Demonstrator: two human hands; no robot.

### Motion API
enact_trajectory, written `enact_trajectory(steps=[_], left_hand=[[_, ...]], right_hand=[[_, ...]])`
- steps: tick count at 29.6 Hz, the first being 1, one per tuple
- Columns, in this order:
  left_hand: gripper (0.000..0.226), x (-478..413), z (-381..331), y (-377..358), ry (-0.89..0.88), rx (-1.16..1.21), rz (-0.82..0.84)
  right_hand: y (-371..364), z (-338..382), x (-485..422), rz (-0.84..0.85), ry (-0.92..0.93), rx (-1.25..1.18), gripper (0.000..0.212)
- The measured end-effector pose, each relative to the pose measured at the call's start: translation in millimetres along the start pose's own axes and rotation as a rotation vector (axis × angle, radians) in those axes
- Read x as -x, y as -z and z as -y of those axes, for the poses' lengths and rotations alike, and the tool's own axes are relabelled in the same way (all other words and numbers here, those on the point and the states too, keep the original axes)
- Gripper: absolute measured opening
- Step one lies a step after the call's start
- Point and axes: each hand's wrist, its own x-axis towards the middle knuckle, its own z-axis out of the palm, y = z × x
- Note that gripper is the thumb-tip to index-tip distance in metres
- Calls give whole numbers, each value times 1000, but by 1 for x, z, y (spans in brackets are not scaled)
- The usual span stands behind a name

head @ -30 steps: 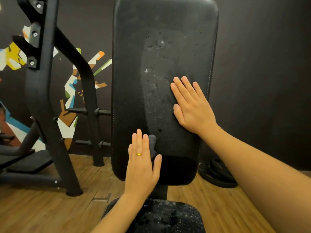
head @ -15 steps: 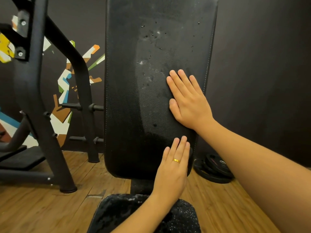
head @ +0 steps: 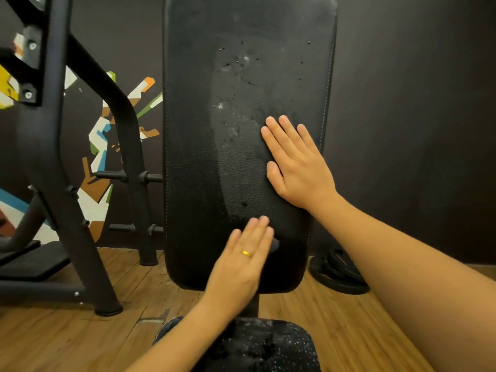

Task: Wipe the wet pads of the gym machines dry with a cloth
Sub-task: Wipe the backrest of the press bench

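Black leather back pad (head: 201, 157) stands upright, its long axis vertical.

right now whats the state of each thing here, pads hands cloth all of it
back pad, upright, droplets on its upper middle, lower part looks wiped
seat pad, covered in droplets, not wiped
cloth, dark, pressed to the back pad, mostly hidden under the left hand
left hand, flat, fingers straight, presses the cloth
right hand, flat on the back pad's right side, holds nothing
weight plates, lying stacked on the floor
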Motion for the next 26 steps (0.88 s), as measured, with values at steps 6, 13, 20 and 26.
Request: enact_trajectory(steps=[6, 13, 20, 26], left_hand=[[64, -30, 47, 30, 247, -68, -95], [55, -72, 55, 33, 484, 198, -265], [55, -75, 67, 39, 387, 27, -241], [53, -155, 101, 64, 452, 19, -292]], right_hand=[[-4, -1, 2, -13, -8, -9, 61], [-5, 2, -2, -12, -7, -9, 61], [-5, 2, 0, -19, -13, -10, 61], [-5, 2, -1, -27, -10, -15, 61]])
